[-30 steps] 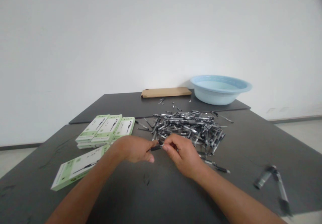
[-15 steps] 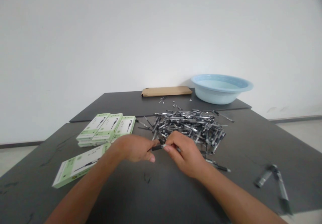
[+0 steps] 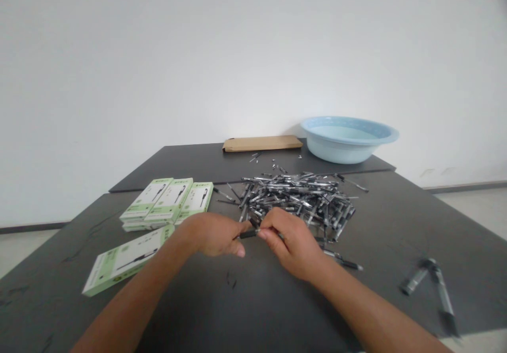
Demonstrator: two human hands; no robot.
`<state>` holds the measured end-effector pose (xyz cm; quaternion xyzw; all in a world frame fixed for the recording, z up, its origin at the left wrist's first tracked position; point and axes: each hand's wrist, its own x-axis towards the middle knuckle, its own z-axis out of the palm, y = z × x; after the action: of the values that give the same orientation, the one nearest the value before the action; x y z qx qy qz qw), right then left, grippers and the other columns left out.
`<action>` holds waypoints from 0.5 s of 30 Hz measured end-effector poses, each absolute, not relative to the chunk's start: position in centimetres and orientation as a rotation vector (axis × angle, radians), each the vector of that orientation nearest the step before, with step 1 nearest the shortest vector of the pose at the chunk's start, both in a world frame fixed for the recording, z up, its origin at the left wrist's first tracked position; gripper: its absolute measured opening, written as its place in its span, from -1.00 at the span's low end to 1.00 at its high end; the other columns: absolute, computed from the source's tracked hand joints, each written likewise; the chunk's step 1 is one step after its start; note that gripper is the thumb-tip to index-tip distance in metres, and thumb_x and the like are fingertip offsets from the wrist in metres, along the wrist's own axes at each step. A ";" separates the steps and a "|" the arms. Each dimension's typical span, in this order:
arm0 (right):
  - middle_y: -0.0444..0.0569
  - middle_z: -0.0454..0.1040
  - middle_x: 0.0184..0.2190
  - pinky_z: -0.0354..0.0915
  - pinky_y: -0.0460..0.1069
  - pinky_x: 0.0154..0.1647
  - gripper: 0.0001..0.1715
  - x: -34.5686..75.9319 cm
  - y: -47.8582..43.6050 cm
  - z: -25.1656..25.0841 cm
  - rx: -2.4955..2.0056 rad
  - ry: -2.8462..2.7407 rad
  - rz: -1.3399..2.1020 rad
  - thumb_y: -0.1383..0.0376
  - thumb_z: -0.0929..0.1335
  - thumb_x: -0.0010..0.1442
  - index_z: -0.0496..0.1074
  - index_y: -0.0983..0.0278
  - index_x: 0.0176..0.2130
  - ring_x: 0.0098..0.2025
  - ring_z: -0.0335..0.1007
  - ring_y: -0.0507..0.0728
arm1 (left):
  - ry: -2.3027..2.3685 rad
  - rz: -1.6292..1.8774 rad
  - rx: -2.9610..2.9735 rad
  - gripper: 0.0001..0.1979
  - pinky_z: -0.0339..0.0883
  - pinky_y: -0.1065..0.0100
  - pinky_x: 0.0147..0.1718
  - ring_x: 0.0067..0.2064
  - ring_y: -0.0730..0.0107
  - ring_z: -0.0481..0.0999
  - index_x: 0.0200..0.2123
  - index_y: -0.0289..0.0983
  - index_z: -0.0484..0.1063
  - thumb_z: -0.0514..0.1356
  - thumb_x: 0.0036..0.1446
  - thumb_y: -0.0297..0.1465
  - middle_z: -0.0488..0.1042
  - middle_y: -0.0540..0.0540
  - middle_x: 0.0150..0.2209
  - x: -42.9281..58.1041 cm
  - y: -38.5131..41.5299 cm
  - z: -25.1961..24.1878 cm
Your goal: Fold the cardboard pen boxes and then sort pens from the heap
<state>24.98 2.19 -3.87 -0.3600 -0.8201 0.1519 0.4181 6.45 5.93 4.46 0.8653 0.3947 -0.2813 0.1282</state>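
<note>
Pen (image 3: 249,234), shifted slightly right: left hand (image 3: 217,234) gripping left end, right hand (image 3: 292,243) pinching right end; pile (image 3: 301,197), far side.

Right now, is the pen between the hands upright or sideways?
Sideways. The pen runs across the gap from the left hand to the right hand; whether it is exactly level, I cannot tell.

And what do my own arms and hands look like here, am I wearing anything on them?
Both your left hand and your right hand are ungloved. The left forearm and right forearm are bare as far as they show, with no sleeve. I see no watch or bracelet; some fingers are hidden, so I can't rule out a ring.
</note>
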 end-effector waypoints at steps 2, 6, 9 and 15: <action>-0.08 0.36 -0.43 0.16 -0.04 -0.35 -0.80 25.0 2.2 -4.0 -0.914 -2.055 0.389 0.23 0.24 0.29 0.33 0.27 -0.32 -0.37 0.27 0.07 | 1.154 -0.827 2.511 -0.43 0.37 0.14 -0.30 -0.13 -0.14 0.54 0.24 -0.21 0.17 0.10 0.18 -0.19 0.54 -0.33 -0.10 6.5 5.9 4.4; -0.07 0.40 -0.33 0.20 -0.04 -0.32 -0.73 25.3 2.0 -3.9 -0.899 -2.056 0.418 0.23 0.32 0.21 0.30 0.26 -0.09 -0.34 0.29 0.07 | 1.149 -0.796 2.519 -0.42 0.37 0.18 -0.29 -0.14 -0.09 0.54 0.24 -0.24 0.17 0.09 0.18 -0.20 0.54 -0.31 -0.09 6.4 5.9 4.4; -0.03 0.42 -0.31 0.22 -0.02 -0.27 -0.87 25.2 1.8 -3.7 -0.862 -2.091 0.392 0.32 0.27 0.25 0.31 0.25 -0.15 -0.29 0.31 0.09 | 1.166 -0.829 2.523 -0.43 0.37 0.19 -0.31 -0.15 -0.09 0.55 0.24 -0.22 0.17 0.09 0.18 -0.19 0.56 -0.30 -0.12 6.5 5.8 4.5; -0.04 0.42 -0.35 0.20 -0.03 -0.27 -0.86 24.9 2.0 -3.7 -0.879 -2.113 0.365 0.28 0.23 0.31 0.34 0.26 -0.26 -0.29 0.31 0.09 | 1.162 -0.805 2.522 -0.45 0.36 0.17 -0.30 -0.11 -0.12 0.53 0.21 -0.21 0.21 0.09 0.16 -0.19 0.54 -0.32 -0.08 6.4 5.9 4.3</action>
<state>24.88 1.98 -3.75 -0.3477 -0.8354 0.1444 0.4005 6.37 5.90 4.30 0.8654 0.3989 -0.2762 0.1248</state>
